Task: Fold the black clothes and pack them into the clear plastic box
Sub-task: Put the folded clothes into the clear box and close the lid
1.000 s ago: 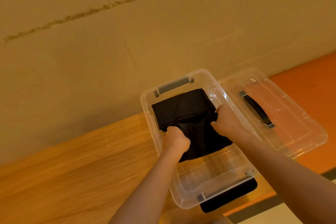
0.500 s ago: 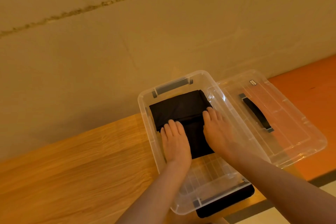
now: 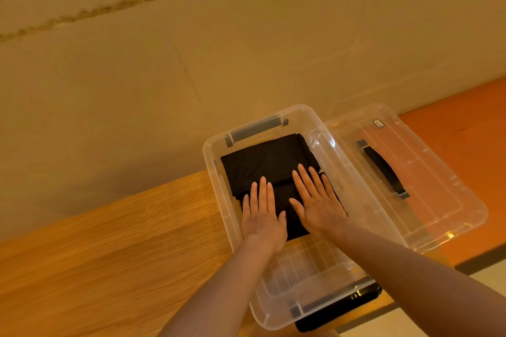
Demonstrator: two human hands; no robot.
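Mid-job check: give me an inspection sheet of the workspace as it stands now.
Surface: wooden table, orange section at right.
Job's things: folded black clothes inside the clear plastic box, at its far end.
Clutter: box lid beside the box; dark item under the box's near end, unclear.
Hands: left hand and right hand flat on the clothes, fingers straight.
Cables: nothing seen.
Surroundings: beige wall behind.

The clear plastic box (image 3: pixel 216 172) and its lid (image 3: pixel 443 216) are supported side by side on the wooden table (image 3: pixel 109 254) against the wall.
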